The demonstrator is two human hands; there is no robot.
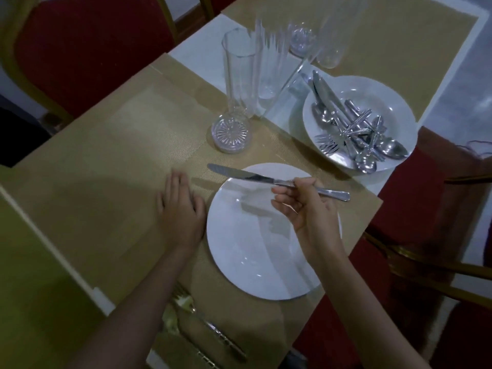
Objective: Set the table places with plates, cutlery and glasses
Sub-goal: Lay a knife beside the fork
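A white plate (247, 251) lies on the gold placemat (106, 161) in front of me. My right hand (306, 209) pinches a table knife (247, 177) by its handle and holds it level over the plate's far rim, blade pointing left. My left hand (181, 209) rests flat on the placemat just left of the plate. A fork (202, 318) lies on the mat near my left forearm. Beyond the plate stand tall clear glasses (239, 75), and a white bowl-like plate (372, 99) holds several knives, forks and spoons (359, 131).
A small cut-glass coaster (230, 134) sits at the foot of the nearest glass. Red chairs with gold frames (80, 49) stand at the far left and at the right (439, 209). A second gold placemat (399, 35) lies at the back right.
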